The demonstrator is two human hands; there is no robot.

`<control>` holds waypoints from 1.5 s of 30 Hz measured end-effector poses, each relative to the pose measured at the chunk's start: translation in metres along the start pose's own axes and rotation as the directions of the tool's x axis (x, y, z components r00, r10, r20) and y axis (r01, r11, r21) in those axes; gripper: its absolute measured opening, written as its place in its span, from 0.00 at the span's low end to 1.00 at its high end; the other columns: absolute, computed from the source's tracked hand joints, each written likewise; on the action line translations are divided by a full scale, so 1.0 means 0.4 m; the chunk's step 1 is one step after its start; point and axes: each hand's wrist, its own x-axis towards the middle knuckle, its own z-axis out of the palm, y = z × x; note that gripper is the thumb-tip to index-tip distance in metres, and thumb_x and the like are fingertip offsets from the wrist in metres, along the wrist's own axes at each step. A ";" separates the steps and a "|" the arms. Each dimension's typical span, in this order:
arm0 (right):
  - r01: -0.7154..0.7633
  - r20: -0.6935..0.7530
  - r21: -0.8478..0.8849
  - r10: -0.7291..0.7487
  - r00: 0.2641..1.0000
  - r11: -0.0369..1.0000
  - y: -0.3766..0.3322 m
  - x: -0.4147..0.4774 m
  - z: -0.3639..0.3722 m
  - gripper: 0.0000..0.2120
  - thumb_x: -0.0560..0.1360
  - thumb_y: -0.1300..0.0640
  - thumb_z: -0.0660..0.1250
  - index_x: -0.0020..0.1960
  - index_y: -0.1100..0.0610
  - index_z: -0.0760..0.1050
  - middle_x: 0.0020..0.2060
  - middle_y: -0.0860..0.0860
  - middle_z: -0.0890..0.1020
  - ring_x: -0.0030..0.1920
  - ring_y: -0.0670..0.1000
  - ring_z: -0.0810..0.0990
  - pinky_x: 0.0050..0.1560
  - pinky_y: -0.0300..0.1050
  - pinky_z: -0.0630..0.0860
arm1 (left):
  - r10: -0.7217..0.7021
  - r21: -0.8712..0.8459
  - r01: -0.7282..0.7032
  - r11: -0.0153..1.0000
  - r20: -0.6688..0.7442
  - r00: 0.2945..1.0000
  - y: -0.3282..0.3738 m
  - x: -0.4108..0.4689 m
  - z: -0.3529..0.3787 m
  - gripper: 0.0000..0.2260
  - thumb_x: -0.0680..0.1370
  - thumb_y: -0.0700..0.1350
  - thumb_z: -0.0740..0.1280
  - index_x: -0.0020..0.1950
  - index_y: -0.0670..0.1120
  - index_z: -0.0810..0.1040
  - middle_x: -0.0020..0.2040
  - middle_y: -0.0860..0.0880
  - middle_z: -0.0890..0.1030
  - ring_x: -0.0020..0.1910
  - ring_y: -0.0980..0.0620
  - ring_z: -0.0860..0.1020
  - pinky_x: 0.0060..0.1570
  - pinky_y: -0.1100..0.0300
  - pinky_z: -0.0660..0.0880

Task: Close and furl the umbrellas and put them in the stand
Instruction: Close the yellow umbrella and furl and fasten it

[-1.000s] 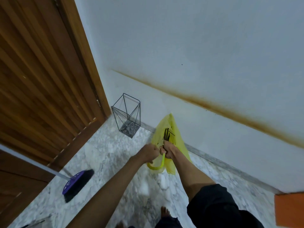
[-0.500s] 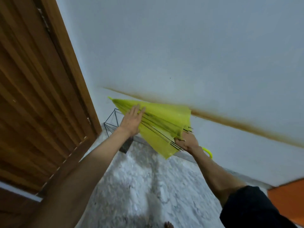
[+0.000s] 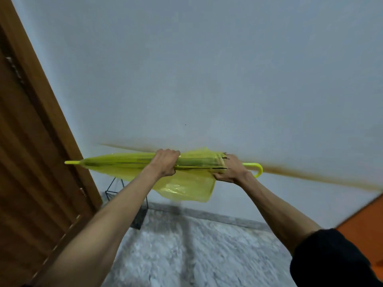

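A closed yellow see-through umbrella (image 3: 124, 162) lies level in front of me, tip to the left, hooked handle (image 3: 256, 168) to the right. My left hand (image 3: 164, 162) grips the canopy around its middle. My right hand (image 3: 231, 169) holds the umbrella at the rib ends near the handle. A loose flap of canopy (image 3: 186, 188) hangs below, between the hands. The black wire stand (image 3: 116, 188) sits on the floor by the wall, mostly hidden behind my left forearm and the umbrella.
A wooden door (image 3: 31, 162) fills the left side. A pale wall (image 3: 228, 79) with a brown streak runs across ahead. Grey marble floor (image 3: 196, 251) lies below. An orange surface (image 3: 364, 224) shows at the right edge.
The umbrella has swung from tilted to level and its canopy is gathered tighter. My left hand went from resting flat on the canopy to gripping it. The view tilted upward.
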 end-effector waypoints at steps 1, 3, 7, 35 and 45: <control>-0.015 -0.033 0.003 0.015 0.999 1.000 0.005 -0.001 -0.010 0.17 0.65 0.44 0.57 0.41 0.50 0.81 0.37 0.49 0.83 0.40 0.55 0.82 0.39 0.42 0.77 | 0.004 -0.018 -0.003 1.000 0.011 1.000 0.006 0.005 -0.002 0.19 0.69 0.44 0.68 0.60 0.45 0.73 0.57 0.46 0.79 0.56 0.43 0.78 0.50 0.54 0.73; -0.083 0.032 -0.057 0.085 0.996 0.995 0.031 0.003 -0.021 0.25 0.69 0.36 0.53 0.51 0.47 0.81 0.47 0.47 0.83 0.49 0.54 0.81 0.46 0.43 0.76 | -0.001 -0.053 0.003 0.999 0.038 0.999 0.015 0.010 -0.001 0.16 0.69 0.43 0.68 0.56 0.45 0.75 0.55 0.46 0.80 0.55 0.43 0.78 0.48 0.54 0.74; -0.120 0.326 -0.309 0.223 0.919 0.944 0.086 0.018 -0.040 0.32 0.73 0.29 0.55 0.69 0.46 0.70 0.63 0.51 0.73 0.62 0.54 0.70 0.62 0.50 0.69 | -0.008 -0.127 0.016 0.992 0.064 0.998 0.022 0.023 0.001 0.11 0.68 0.40 0.67 0.50 0.45 0.76 0.50 0.45 0.81 0.51 0.42 0.79 0.43 0.56 0.73; -0.260 0.588 -0.075 0.253 0.768 0.963 -0.087 0.226 -0.100 0.61 0.55 0.34 0.79 0.78 0.43 0.49 0.73 0.51 0.67 0.73 0.56 0.65 0.67 0.55 0.67 | -0.058 -0.153 0.079 0.985 0.133 0.989 0.020 0.092 -0.115 0.08 0.68 0.43 0.70 0.43 0.44 0.74 0.42 0.46 0.80 0.46 0.43 0.80 0.37 0.57 0.71; -0.013 0.157 -0.202 0.046 0.986 0.979 -0.037 0.143 -0.078 0.27 0.67 0.48 0.71 0.63 0.53 0.67 0.42 0.52 0.84 0.44 0.58 0.81 0.37 0.45 0.67 | -0.099 -0.404 0.346 0.847 0.520 0.849 0.038 0.090 -0.174 0.23 0.54 0.55 0.77 0.43 0.45 0.78 0.46 0.47 0.82 0.44 0.45 0.81 0.49 0.49 0.79</control>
